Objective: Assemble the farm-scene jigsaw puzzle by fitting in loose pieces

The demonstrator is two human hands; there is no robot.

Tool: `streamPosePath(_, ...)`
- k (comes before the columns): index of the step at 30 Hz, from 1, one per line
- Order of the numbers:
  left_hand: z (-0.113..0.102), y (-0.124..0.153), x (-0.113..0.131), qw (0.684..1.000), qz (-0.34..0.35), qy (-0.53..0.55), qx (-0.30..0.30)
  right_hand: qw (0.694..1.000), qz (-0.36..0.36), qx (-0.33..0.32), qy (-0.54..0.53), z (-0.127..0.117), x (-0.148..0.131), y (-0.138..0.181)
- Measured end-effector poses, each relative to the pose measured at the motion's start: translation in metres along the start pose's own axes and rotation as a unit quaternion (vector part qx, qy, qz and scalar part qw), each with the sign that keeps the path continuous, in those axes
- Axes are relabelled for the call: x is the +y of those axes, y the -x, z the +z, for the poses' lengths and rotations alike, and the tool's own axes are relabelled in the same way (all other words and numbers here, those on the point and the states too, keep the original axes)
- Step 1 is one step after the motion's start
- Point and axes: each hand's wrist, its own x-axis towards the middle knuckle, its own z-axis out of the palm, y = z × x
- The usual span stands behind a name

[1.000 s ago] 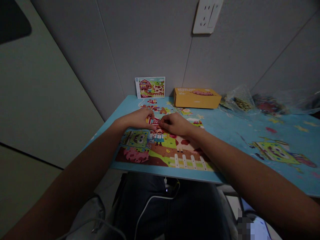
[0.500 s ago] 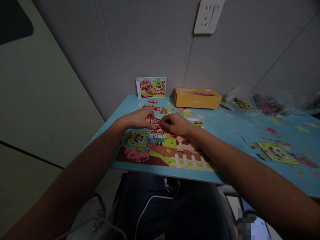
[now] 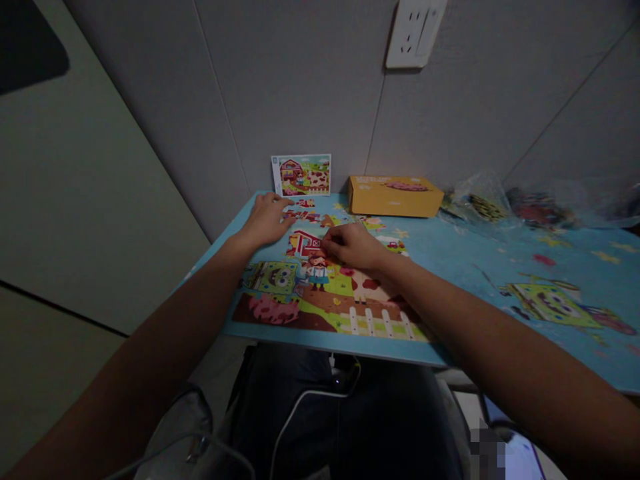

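A farm jigsaw puzzle [image 3: 320,307], partly joined, lies on the blue table and shows a farmer, a cow, a pig and a white fence. My right hand [image 3: 353,245] rests over its upper part, with thumb and forefinger pinched at a puzzle piece [image 3: 306,244] bearing the red barn. The fingertips partly hide that spot. Farther back at the left, my left hand [image 3: 269,217] is open, its fingers spread beside the loose puzzle pieces [image 3: 305,215]. Nothing shows in its grasp.
Against the wall lean a picture card [image 3: 305,175] of the farm scene and a yellow box [image 3: 395,197]. Clear plastic bags [image 3: 485,207] with puzzle pieces lie at the back right. The blue table [image 3: 450,267] has printed cartoon figures. A white cable [image 3: 300,400] hangs below its edge.
My left hand has left the barn section and moved back and left to the loose pieces, its fingers opening. The right hand has stayed nearly in place.
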Motion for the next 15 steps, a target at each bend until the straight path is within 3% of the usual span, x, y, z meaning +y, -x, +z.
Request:
streamPosePath(6, 0.016, 0.001, 0.001, 0.988, -0.023, -0.01, -0.152, 1.0, -0.003, -0.008, 0.019, 0.0, -0.002, 0.0)
streamPosePath(10, 0.021, -0.001, -0.001, 0.991, -0.025, 0.005, -0.128, 0.999, 0.018, 0.01, 0.047, -0.001, -0.001, -0.001)
streamPosePath(15, 0.025, -0.004, -0.01, 0.994, -0.045, 0.018, -0.097, 0.979, 0.145, 0.105, 0.1, -0.004, 0.01, -0.005)
